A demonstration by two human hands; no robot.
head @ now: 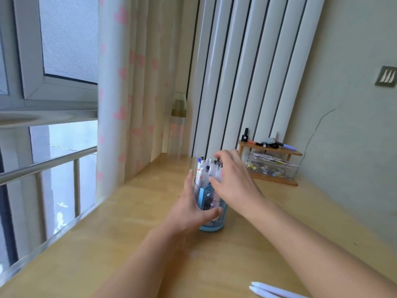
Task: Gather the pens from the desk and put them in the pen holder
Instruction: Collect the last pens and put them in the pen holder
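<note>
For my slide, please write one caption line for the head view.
Left hand steadies the blue pen holder while the right hand settles pens into it.

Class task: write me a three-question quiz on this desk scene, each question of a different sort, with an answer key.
1. True or false: the pen holder lies on its side on the desk.
2. Which hand steadies the pen holder's side? A) left hand B) right hand C) neither
3. Fill in: two white pens lie on the desk at the ____ right corner of the picture.

Key
1. False: it stands upright, with pens in it.
2. A: the right hand is up at the tops of the pens.
3. bottom
</note>
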